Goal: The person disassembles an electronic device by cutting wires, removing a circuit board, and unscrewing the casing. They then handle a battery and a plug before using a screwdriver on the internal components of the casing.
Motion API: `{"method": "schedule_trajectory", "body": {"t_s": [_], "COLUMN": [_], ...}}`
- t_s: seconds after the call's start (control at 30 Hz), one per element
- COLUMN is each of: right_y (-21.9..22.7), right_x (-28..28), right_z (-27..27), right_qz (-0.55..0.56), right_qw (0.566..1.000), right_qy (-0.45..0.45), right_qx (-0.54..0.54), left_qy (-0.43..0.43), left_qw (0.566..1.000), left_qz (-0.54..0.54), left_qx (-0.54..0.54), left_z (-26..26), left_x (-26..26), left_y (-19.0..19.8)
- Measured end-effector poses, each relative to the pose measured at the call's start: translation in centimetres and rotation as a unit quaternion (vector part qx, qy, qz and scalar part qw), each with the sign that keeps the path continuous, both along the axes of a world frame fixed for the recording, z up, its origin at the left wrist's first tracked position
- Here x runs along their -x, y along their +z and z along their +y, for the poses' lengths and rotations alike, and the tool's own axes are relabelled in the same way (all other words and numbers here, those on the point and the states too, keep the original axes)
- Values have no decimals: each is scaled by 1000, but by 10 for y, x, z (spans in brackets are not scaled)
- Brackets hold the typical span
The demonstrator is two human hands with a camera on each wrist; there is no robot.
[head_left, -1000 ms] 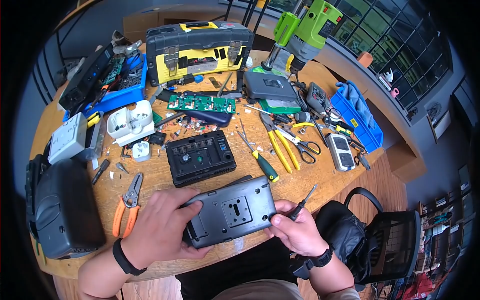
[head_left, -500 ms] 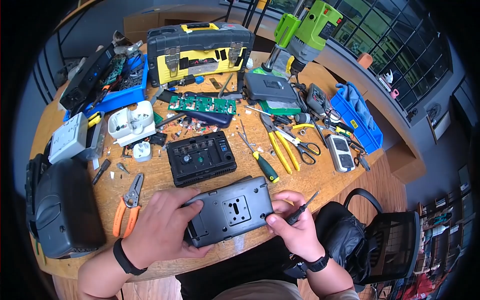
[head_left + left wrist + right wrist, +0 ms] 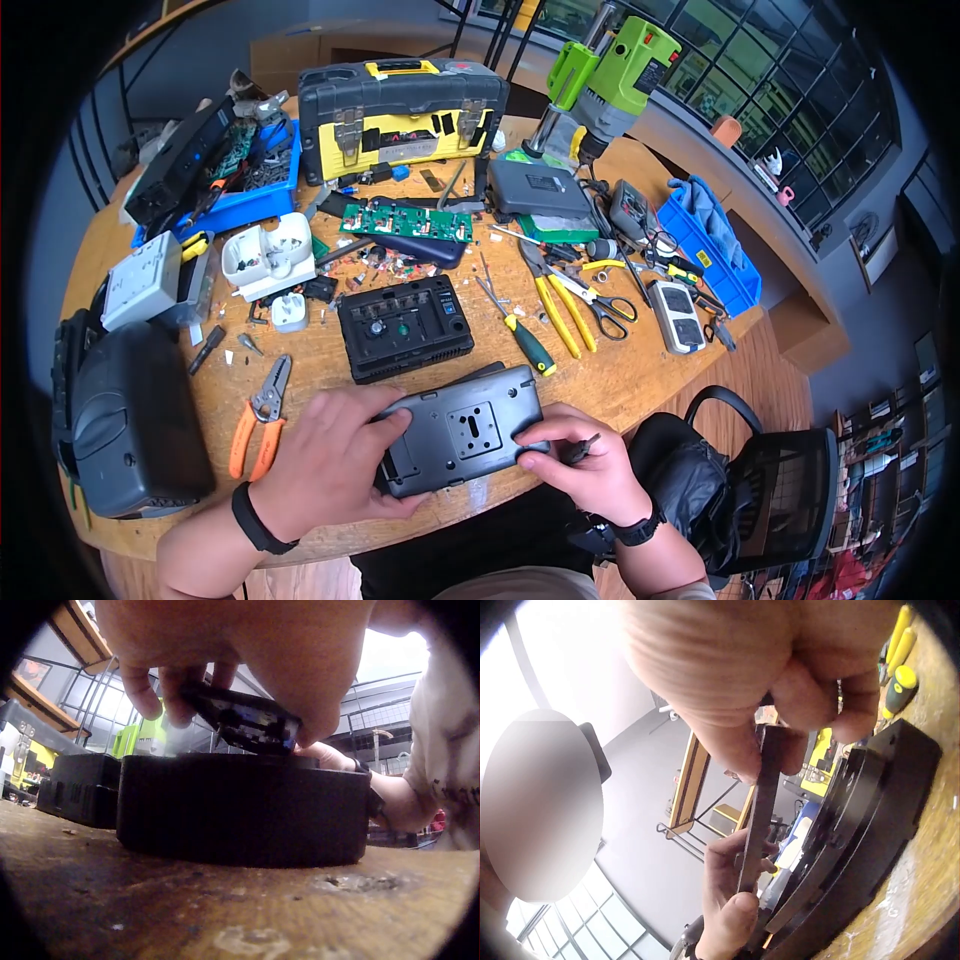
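My left hand (image 3: 335, 445) grips the left end of a black plastic cover (image 3: 465, 430), thumb on its face and fingers around the edges. My right hand (image 3: 585, 465) pinches its right end between thumb and index finger. A small dark screwdriver (image 3: 580, 449) is tucked in the same right hand, mostly hidden. In the left wrist view the tilted cover (image 3: 251, 724) is close over a deep black housing (image 3: 240, 814) on the table. Just beyond the cover lies an open black unit (image 3: 405, 325) with knobs and ports showing.
Orange-handled wire strippers (image 3: 260, 415) lie left of my hands. A green screwdriver (image 3: 528, 342), yellow-handled pliers (image 3: 562, 300) and scissors (image 3: 600, 305) lie to the right. A black case (image 3: 140, 425) is at the left edge. Behind stand a toolbox (image 3: 400, 115) and a green drill press (image 3: 625, 80).
My right hand has moved slightly left and its fingers now pinch the cover's right end. The screwdriver has turned, so its shaft no longer sticks out up and right.
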State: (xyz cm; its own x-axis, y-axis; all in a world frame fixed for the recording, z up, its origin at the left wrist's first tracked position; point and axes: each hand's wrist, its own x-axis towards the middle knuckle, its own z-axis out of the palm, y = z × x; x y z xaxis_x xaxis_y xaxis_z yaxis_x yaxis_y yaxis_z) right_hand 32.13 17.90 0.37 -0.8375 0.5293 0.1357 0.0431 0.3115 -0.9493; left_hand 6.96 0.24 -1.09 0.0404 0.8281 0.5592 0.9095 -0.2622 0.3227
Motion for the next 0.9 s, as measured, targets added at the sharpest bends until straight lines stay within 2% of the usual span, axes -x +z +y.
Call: {"method": "schedule_trajectory", "body": {"t_s": [0.4,0.6,0.67,0.7,0.77,0.9], "right_y": [-11,-9,-10,-9,-6,-8], "right_x": [2,1,3,4,6,6], "right_z": [-1,-5,-6,-6,-5,-4], "right_qz": [15,-14,0,0,13,21], "right_qw": [999,999,995,996,989,985], "right_qy": [-15,-44,-78,-78,-73,-68], "right_qx": [-36,22,-54,-54,-125,-158], "left_qy": [0,5,7,4,3,0], "left_qw": [1000,1000,1000,1000,1000,1000], "left_qz": [-3,-1,2,0,0,-1], "left_qx": [13,9,12,16,20,16], "left_z": [-1,-1,-1,-1,-2,-2], "left_x": [0,0,0,0,0,0], "left_y": [-4,-6,-5,-4,-4,-7]}}
